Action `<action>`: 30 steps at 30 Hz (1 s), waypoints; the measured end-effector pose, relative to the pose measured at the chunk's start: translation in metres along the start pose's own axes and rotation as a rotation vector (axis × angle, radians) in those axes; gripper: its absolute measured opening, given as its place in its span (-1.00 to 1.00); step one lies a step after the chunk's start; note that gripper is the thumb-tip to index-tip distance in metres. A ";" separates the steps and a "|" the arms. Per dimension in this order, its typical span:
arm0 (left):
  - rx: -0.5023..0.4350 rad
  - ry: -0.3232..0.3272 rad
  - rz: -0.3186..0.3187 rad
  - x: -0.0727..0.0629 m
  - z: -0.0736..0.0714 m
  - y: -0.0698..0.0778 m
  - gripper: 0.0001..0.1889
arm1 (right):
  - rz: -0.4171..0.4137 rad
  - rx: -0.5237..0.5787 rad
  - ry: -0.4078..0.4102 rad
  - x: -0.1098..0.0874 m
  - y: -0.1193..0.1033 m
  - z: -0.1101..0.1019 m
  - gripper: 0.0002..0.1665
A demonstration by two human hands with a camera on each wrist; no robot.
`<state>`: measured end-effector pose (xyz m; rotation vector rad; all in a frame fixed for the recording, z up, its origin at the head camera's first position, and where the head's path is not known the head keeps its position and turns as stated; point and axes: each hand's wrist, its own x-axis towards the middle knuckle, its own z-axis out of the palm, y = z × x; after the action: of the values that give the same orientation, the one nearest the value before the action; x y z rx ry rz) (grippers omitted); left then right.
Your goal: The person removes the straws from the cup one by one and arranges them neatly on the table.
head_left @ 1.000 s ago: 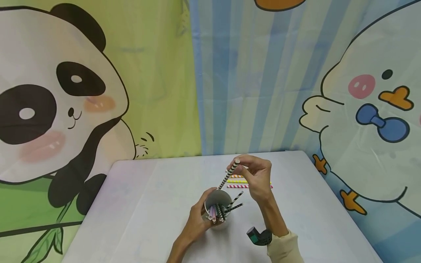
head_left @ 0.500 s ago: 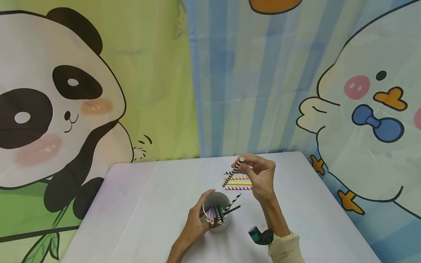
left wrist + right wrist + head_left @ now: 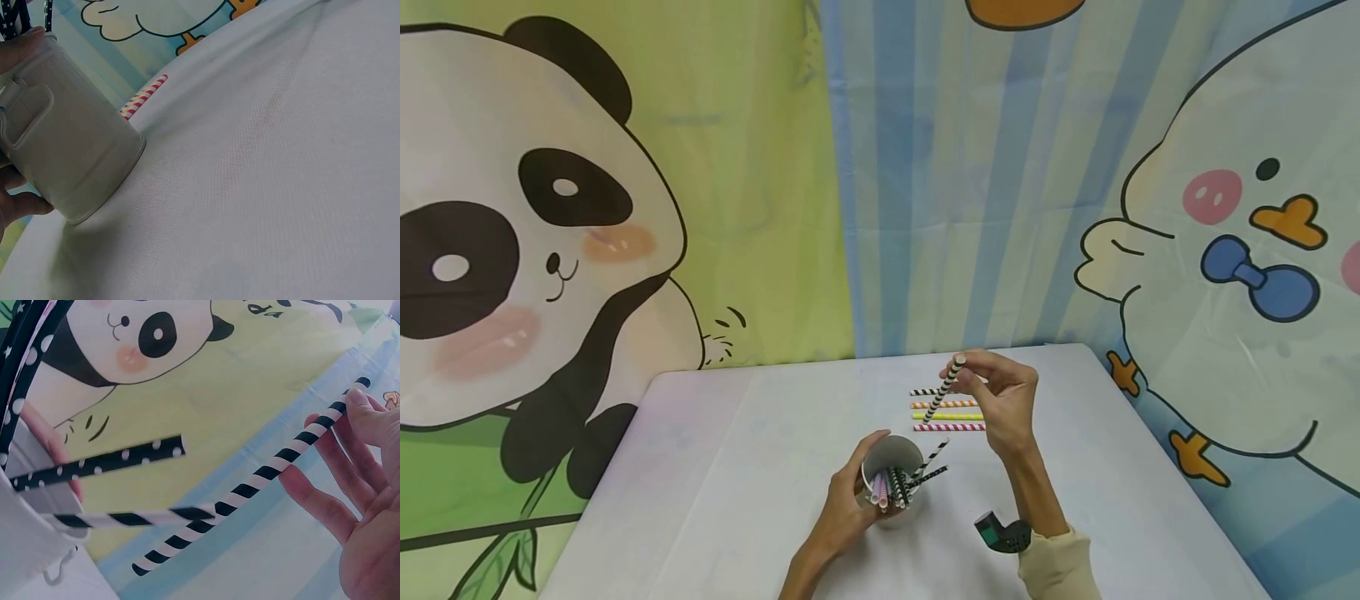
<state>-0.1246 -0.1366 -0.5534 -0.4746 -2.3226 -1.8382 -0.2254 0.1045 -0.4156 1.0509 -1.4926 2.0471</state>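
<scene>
A white cup [image 3: 889, 448] with a small handle, seen closely in the left wrist view, is tilted above the table, and my left hand [image 3: 842, 504] grips it round the side. Several paper straws [image 3: 898, 487] stand in it, some black with white dots, some pink or purple. A black-and-white striped straw and a dotted one lean out over its right rim. My right hand [image 3: 1011, 408] pinches another black-and-white striped straw [image 3: 250, 487] near its upper end. This straw slants in the air beyond the cup, and its lower end is free.
Behind the cup lie parallel striped straws on the white table [image 3: 737, 467]: a black one [image 3: 922, 392], an orange one [image 3: 958, 404], a yellow one [image 3: 951, 416] and a red-pink one [image 3: 951, 427]. Printed curtains [image 3: 760, 208] hang at the table's back.
My right hand has moved right, drawing the striped straw away from the cup's mouth, over the lying straws. The left hand and cup stay nearly in place.
</scene>
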 end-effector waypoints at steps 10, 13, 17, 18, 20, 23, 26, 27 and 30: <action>-0.030 -0.005 -0.012 0.000 0.000 0.000 0.05 | 0.074 -0.064 0.025 -0.008 0.009 -0.014 -0.83; -0.034 -0.008 -0.022 0.000 0.000 0.001 0.05 | 0.108 -0.105 0.028 -0.011 0.011 -0.015 -0.83; -0.037 -0.008 -0.031 -0.001 0.000 0.001 0.05 | 0.132 -0.141 0.021 -0.015 0.016 -0.017 -0.83; -0.038 -0.007 -0.032 -0.001 0.000 0.001 0.05 | 0.135 -0.149 0.021 -0.016 0.017 -0.017 -0.83; -0.036 -0.005 -0.032 -0.001 0.001 0.001 0.05 | 0.139 -0.154 0.021 -0.018 0.019 -0.018 -0.83; -0.034 -0.004 -0.034 -0.001 0.001 0.001 0.05 | 0.145 -0.178 0.022 -0.020 0.022 -0.021 -0.82; -0.030 -0.002 -0.031 -0.001 0.001 0.001 0.06 | 0.145 -0.252 0.012 -0.021 0.024 -0.023 -0.79; -0.029 -0.002 -0.030 -0.001 0.001 0.001 0.06 | 0.145 -0.279 0.007 -0.021 0.024 -0.023 -0.78; -0.025 -0.005 -0.025 0.000 0.001 0.000 0.06 | 0.151 -0.346 0.001 -0.022 0.026 -0.024 -0.76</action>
<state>-0.1242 -0.1359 -0.5536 -0.4555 -2.3215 -1.8814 -0.2373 0.1202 -0.4527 0.8203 -1.8907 1.7897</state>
